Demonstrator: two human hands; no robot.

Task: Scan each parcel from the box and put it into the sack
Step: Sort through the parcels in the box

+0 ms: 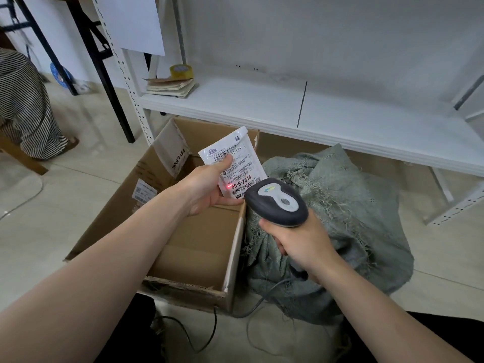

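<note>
The box [120,205] stood open on the floor at the left, no other parcel showing on its visible bottom; above its far side the left hand [207,187] held the parcel [235,158] upright, thumb pressed on the label's front and the other fingers behind it, a pinch at the pouch's left edge. Just right of it the scanner [277,203] pointed at the label; the right hand [301,244] had its fingers curled round the handle, the trigger hidden under the head. The sack [353,218] lay crumpled at the far right, touching the box.

The read looked likely to fail. The red dot [228,186] sat at the label's lower left, beside the large printed number and not across any barcode; the thumb also covered part of the top barcode, so that code might not read until the grip moved. The sack's mouth could not be made out among the folds; a parcel dropped there might slide to the floor. The scanner's cable trailed low past the box corner and could snag.

The parcel was a small, flat white pouch, thin and soft, slightly creased, its top sealed; a printed label with several barcodes and bold digits covered most of its face.
</note>
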